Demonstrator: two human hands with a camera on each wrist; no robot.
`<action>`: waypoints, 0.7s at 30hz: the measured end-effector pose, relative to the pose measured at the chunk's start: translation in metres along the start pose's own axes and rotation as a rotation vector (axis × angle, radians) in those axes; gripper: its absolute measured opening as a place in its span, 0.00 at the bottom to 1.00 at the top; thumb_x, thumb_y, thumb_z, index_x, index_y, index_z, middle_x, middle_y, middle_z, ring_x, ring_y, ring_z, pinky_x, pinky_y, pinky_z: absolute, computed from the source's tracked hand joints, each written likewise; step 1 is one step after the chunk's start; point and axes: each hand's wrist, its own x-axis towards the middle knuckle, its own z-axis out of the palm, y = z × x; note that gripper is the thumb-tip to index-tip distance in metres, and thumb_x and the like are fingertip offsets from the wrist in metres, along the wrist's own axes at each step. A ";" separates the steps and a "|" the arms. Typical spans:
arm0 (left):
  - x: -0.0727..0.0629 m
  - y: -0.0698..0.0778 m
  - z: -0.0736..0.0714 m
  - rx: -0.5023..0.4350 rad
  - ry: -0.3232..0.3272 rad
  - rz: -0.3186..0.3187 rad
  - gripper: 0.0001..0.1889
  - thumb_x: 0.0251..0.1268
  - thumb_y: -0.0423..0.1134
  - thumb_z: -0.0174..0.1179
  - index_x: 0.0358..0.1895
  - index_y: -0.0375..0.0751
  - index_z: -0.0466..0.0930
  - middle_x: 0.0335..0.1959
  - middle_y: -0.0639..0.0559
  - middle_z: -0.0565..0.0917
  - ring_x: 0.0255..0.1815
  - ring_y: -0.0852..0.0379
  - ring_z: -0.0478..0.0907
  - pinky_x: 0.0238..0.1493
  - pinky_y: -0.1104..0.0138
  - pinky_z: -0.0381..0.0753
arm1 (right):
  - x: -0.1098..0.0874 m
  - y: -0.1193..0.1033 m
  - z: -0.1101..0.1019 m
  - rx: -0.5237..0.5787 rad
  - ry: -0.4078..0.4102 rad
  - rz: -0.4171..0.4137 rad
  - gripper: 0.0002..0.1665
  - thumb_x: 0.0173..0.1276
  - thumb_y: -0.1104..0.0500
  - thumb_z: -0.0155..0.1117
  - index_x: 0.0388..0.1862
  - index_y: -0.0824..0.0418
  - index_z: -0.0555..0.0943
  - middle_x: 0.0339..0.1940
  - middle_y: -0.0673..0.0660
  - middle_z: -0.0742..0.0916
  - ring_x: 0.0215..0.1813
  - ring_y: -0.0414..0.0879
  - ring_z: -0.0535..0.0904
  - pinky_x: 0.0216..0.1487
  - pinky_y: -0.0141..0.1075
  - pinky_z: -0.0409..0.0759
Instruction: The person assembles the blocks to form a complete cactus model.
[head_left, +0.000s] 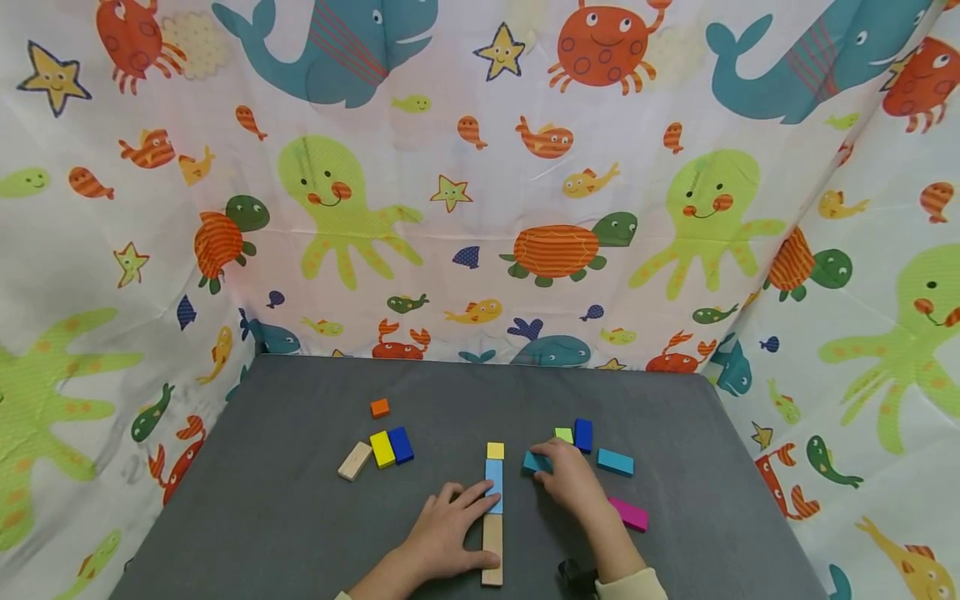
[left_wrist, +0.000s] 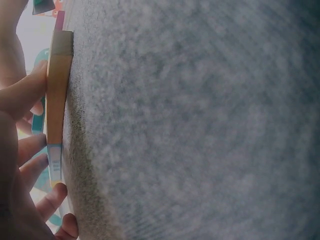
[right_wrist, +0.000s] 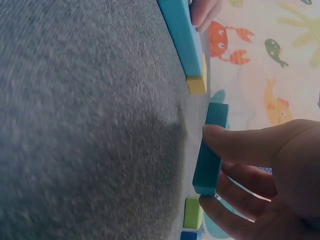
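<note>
A straight row runs away from me along the table: a plain wooden block [head_left: 492, 533], a light blue block [head_left: 494, 483] and a small yellow block [head_left: 495, 451] at its far end. My left hand [head_left: 450, 533] rests along the row's left side, its thumb on the wooden block and its spread fingertips touching the light blue one. To the right of the row, my right hand [head_left: 573, 479] pinches a teal block [right_wrist: 212, 150] between thumb and fingers. In the right wrist view that block appears raised off the cloth, near a green block [right_wrist: 193, 213].
On the left lie an orange block [head_left: 380, 407], a wooden block [head_left: 355, 461], a yellow block [head_left: 382, 449] and a blue block [head_left: 401, 445]. Rightward are a dark blue block [head_left: 583, 435], another teal block [head_left: 616, 462] and a magenta block [head_left: 628, 514]. A sea-animal curtain [head_left: 480, 317] surrounds the grey table [head_left: 300, 517].
</note>
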 end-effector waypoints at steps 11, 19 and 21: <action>0.000 0.001 0.001 -0.002 -0.011 -0.009 0.45 0.61 0.78 0.62 0.81 0.69 0.66 0.85 0.66 0.60 0.66 0.52 0.64 0.51 0.55 0.70 | 0.001 -0.004 0.007 0.006 -0.035 -0.059 0.19 0.66 0.66 0.78 0.56 0.62 0.89 0.53 0.61 0.87 0.57 0.58 0.84 0.63 0.59 0.81; -0.001 -0.002 0.001 -0.001 0.004 0.011 0.45 0.62 0.77 0.61 0.82 0.69 0.65 0.85 0.66 0.60 0.66 0.52 0.64 0.50 0.56 0.69 | 0.004 -0.008 0.010 0.013 -0.062 -0.075 0.19 0.66 0.65 0.78 0.56 0.62 0.89 0.53 0.60 0.87 0.57 0.57 0.84 0.63 0.58 0.81; -0.001 -0.001 0.000 -0.006 0.005 0.013 0.45 0.62 0.77 0.61 0.82 0.69 0.65 0.85 0.66 0.60 0.67 0.51 0.64 0.50 0.56 0.69 | 0.005 -0.009 0.011 0.013 -0.072 -0.078 0.19 0.66 0.65 0.78 0.56 0.61 0.89 0.54 0.60 0.87 0.57 0.57 0.83 0.64 0.58 0.81</action>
